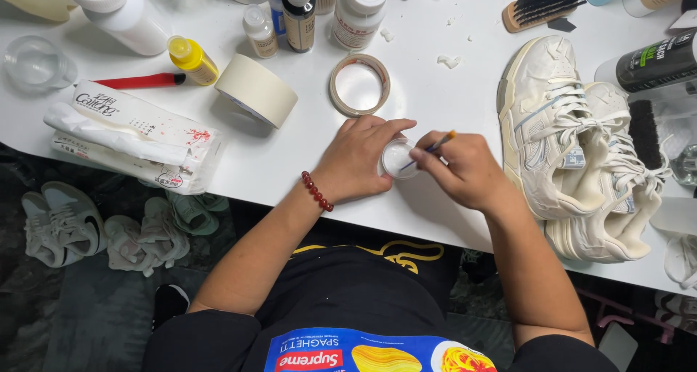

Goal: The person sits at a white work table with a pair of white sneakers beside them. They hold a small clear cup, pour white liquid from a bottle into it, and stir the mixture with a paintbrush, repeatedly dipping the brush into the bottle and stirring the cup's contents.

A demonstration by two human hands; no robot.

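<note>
Small clear cup [398, 158] sits at frame centre on the white table [435, 74], our left hand [359, 161] curled closed around its side. Our right hand [465, 170] pinches a thin brush [435, 145] shut between fingertips, tip dipped into the cup. We judge the step goes best with the cup held flat and only the tip loaded. White sneakers [573, 147] lie at right, tape rolls [359, 85] above. We cannot make out the cup's contents; the brush bristles are hidden.
</note>
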